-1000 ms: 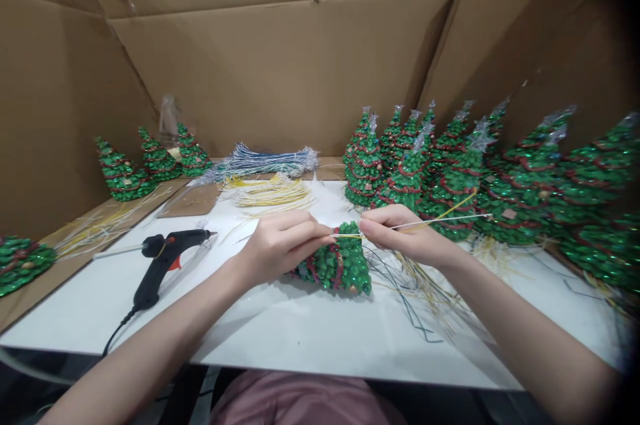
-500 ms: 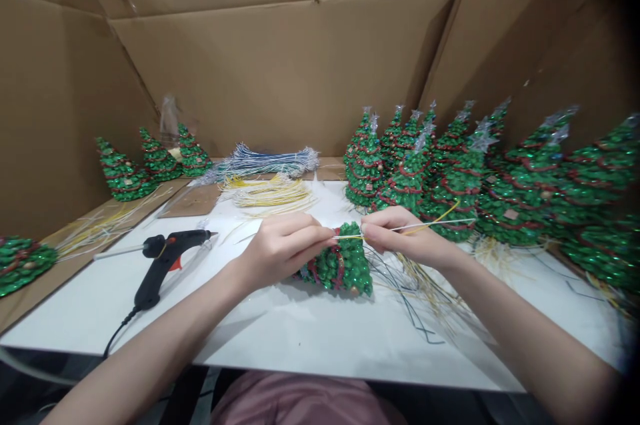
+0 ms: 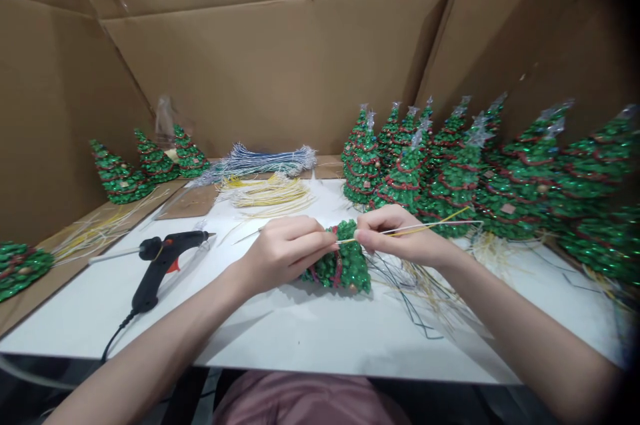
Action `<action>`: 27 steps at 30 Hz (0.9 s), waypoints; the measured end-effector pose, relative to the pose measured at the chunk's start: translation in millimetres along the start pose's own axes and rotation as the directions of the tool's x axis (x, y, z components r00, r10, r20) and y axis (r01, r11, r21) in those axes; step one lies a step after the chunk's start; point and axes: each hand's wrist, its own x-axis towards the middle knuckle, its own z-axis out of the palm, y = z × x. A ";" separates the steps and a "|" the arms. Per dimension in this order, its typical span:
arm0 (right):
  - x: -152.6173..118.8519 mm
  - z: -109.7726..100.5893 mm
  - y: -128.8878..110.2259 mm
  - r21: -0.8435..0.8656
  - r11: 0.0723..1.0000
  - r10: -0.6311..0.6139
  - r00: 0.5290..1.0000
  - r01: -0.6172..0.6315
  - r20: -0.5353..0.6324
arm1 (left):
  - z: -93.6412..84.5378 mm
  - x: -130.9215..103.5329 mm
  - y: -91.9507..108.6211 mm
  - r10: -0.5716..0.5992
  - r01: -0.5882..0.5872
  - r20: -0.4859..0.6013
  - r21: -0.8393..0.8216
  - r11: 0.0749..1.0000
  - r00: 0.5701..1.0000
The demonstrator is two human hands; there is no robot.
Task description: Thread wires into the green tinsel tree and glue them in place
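Toward the front left corner of the table point(image 3: 300, 345), a glue gun point(image 3: 153, 275) lies on its side. Left hand point(image 3: 287, 250): fingers nearly closed, pinching yellow and white wires point(image 3: 347, 240). Tree point(image 3: 345, 271): lies tipped over below the wires, about midway between left and right edges, back from the front edge. Right hand point(image 3: 395, 235): fingertips closed on the wires, ends pointing toward the right edge. Close pinches and even, gentle tension probably serve best.

My left hand point(image 3: 293, 248) hides part of the lying tree point(image 3: 353, 268) | thin wires point(image 3: 346, 241): left ends covered by my fingers | leftmost tree point(image 3: 23, 269), desk's point(image 3: 310, 341) left edge: cut off | rightmost trees point(image 3: 597, 178): dim, blurred
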 end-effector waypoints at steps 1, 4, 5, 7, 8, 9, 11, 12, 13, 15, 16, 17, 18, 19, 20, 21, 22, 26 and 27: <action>0.0 -0.1 0.0 -0.003 1.000 0.004 1.000 -0.004 0.006 | 0.1 -0.2 -0.1 0.001 -0.001 0.001 0.001 1.000 1.000; -0.4 0.2 0.4 -0.015 0.999 0.032 0.999 -0.032 0.014 | 0.7 -1.2 -0.4 0.004 -0.004 0.002 -0.006 1.000 1.000; -0.4 0.3 0.6 -0.018 0.999 0.034 0.999 -0.034 0.014 | 0.9 -1.5 -0.4 0.004 -0.004 0.000 -0.010 1.000 1.000; -0.5 0.6 0.8 -0.026 0.999 0.020 1.000 -0.020 0.013 | 1.0 -1.8 -0.4 0.004 -0.004 -0.003 -0.015 1.000 1.000; -0.5 0.8 0.7 -0.029 1.000 0.007 1.000 -0.006 0.014 | 1.0 -1.7 -0.4 0.003 -0.003 -0.002 -0.015 1.000 1.000; -0.4 0.9 0.4 -0.031 0.999 -0.006 1.000 0.007 0.014 | 0.8 -1.5 -0.3 0.002 -0.002 0.002 -0.015 1.000 1.000; -0.1 1.2 -0.4 -0.033 0.999 -0.021 1.000 0.022 0.011 | 0.3 -0.9 -0.2 0.002 -0.002 0.014 -0.021 1.000 1.000; 0.0 1.3 -0.9 -0.031 0.999 -0.024 1.000 0.024 0.008 | 0.1 -0.6 0.0 0.003 -0.002 0.020 -0.025 1.000 1.000; 0.1 1.5 -1.5 -0.027 0.999 -0.023 1.000 0.023 0.005 | -0.1 -0.3 0.1 0.003 -0.002 0.023 -0.026 1.000 1.000; 0.2 1.7 -2.5 -0.019 1.000 -0.020 1.000 0.020 0.001 | -0.2 0.0 0.6 0.003 -0.003 0.024 -0.019 1.000 1.000; 0.2 1.8 -2.9 -0.016 1.000 -0.019 1.000 0.019 0.001 | -0.1 0.0 0.9 0.003 -0.002 0.022 -0.012 1.000 1.000; 0.1 1.9 -3.0 -0.015 1.000 -0.019 1.000 0.019 0.003 | 0.2 0.0 1.2 0.003 -0.003 0.020 -0.001 1.000 1.000; 0.0 1.9 -3.1 -0.015 1.000 -0.022 1.000 0.022 0.004 | 0.5 -0.2 1.6 0.005 -0.005 0.014 0.010 1.000 1.000; -0.1 1.8 -3.0 -0.014 1.000 -0.024 1.000 0.025 0.006 | 0.9 -0.2 2.0 0.007 -0.007 0.008 0.022 1.000 1.000; -0.1 1.8 -2.7 -0.011 1.000 -0.028 1.000 0.028 0.007 | 1.3 -0.2 2.5 0.007 -0.007 0.002 0.030 1.000 1.000; -0.1 1.7 -2.5 -0.008 1.000 -0.030 0.999 0.030 0.011 | 1.7 -0.1 2.9 0.008 -0.008 -0.005 0.037 0.999 1.000; -0.2 1.6 -2.2 -0.003 0.999 -0.033 0.999 0.033 0.013 | 2.0 0.3 3.3 0.008 -0.008 -0.013 0.041 0.999 1.000; -0.4 1.1 -2.2 0.004 1.000 -0.029 0.999 0.029 0.013 | 2.4 2.1 3.9 -0.003 0.004 -0.024 0.042 0.999 1.000; -0.5 0.9 -2.2 0.003 1.000 -0.027 1.000 0.027 0.010 | 2.3 2.4 3.7 -0.006 0.007 -0.019 0.038 0.999 1.000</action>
